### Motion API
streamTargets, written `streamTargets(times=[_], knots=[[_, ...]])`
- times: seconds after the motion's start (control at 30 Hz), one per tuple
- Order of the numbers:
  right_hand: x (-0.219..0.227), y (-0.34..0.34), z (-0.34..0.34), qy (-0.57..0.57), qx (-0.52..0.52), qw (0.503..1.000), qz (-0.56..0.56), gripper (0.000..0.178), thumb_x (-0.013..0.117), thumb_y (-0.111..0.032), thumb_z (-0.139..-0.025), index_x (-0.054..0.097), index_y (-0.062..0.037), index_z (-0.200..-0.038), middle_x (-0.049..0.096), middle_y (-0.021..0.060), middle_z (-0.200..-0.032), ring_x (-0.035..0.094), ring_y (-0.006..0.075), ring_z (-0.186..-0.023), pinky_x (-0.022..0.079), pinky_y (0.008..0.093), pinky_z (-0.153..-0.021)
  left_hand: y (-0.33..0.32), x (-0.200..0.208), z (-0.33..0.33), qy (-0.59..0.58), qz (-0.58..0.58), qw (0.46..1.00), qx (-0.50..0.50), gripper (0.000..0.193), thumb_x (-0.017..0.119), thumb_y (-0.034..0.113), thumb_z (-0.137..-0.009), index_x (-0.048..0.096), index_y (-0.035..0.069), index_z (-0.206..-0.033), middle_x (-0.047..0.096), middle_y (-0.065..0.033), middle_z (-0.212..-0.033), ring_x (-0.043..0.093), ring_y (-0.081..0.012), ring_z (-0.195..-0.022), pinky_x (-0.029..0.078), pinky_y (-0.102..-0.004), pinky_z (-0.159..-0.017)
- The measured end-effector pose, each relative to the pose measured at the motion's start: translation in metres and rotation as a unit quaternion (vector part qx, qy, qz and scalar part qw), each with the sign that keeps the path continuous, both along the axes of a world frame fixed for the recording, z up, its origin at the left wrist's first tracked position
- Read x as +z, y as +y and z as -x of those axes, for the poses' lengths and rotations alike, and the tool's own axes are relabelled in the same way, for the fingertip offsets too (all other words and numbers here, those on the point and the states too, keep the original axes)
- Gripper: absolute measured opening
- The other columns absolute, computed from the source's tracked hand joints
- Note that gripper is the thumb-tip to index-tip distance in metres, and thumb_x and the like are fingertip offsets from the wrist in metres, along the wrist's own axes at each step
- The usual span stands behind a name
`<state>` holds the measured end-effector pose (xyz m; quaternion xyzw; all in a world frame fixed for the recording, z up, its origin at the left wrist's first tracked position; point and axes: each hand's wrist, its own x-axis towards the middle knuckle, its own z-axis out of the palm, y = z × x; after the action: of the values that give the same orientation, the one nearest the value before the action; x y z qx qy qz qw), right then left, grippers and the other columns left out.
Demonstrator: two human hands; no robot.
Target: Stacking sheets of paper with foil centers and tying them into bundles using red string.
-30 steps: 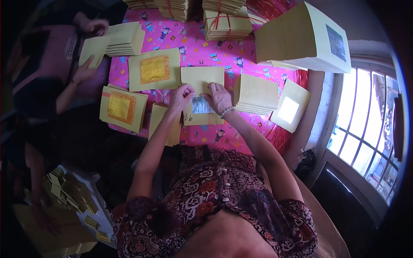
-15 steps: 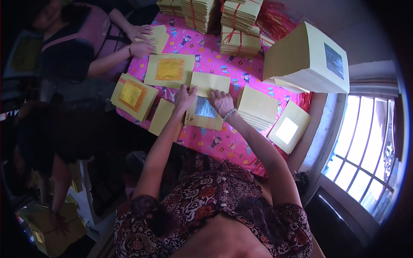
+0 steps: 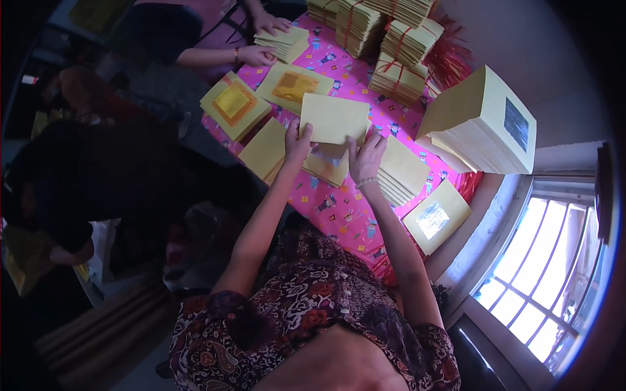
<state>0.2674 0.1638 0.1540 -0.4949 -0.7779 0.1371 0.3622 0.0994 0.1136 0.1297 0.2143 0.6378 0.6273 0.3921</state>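
My left hand (image 3: 298,143) is closed on the lower left corner of a folded sheet of yellow paper (image 3: 334,118), thumb on its face. My right hand (image 3: 366,156), with a beaded bracelet at its wrist, grips the lower right corner, thumb on the near edge. The plain sheet is raised and tilted above another yellow sheet with a silver foil square (image 3: 329,161), partly hidden by my hands. Left of this lies a plain yellow stack (image 3: 264,153); to the right, a fanned stack of yellow sheets (image 3: 404,169).
Gold-foil papers (image 3: 231,104) lie left on the pink patterned tablecloth (image 3: 326,205). Tied bundles (image 3: 404,42) and a tall yellow stack (image 3: 466,124) stand behind. A silver-foil sheet (image 3: 435,218) is near the window (image 3: 541,260). Another person's hands (image 3: 266,42) rest on papers.
Both hands have lifted the plain yellow sheet off the foil sheet and tilted it up. The view has shifted, so the table sits differently. The other person's hands remain at their papers.
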Motion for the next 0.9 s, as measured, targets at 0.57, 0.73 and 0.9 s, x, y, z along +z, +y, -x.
streamTargets(times=[0.57,0.73,0.9], knots=[[-0.056,-0.071,-0.031,0.095,0.160,0.961,0.203,0.030,0.059,-0.008,-0.085,0.047,0.0038,-0.109,0.052,0.0198,-0.098,0.060,0.0272,-0.082,0.052,0.0347,-0.067,-0.117,-0.082,0.082,-0.193,0.006,0.958,0.210,0.028,0.057,0.020,-0.089,0.048,0.008,-0.112,0.058,-0.0059,-0.104,0.060,-0.0184,-0.088,0.054,-0.0302,-0.063],[-0.059,-0.087,-0.054,0.082,0.129,0.958,0.242,0.027,0.060,-0.006,-0.083,0.050,0.0025,-0.106,0.053,0.0188,-0.094,0.061,0.0282,-0.082,0.051,0.0354,-0.071,-0.125,-0.106,0.076,-0.175,0.051,0.953,0.243,0.025,0.059,0.018,-0.088,0.050,0.007,-0.109,0.057,-0.0068,-0.105,0.059,-0.0201,-0.090,0.056,-0.0323,-0.066],[-0.062,-0.087,-0.059,0.074,0.132,0.960,0.236,0.027,0.060,-0.006,-0.082,0.050,0.0016,-0.107,0.053,0.0183,-0.096,0.060,0.0289,-0.083,0.051,0.0367,-0.071,-0.122,-0.122,0.067,-0.152,0.085,0.942,0.287,0.029,0.060,0.012,-0.082,0.049,0.002,-0.107,0.056,-0.0099,-0.103,0.061,-0.0230,-0.085,0.058,-0.0364,-0.062]])
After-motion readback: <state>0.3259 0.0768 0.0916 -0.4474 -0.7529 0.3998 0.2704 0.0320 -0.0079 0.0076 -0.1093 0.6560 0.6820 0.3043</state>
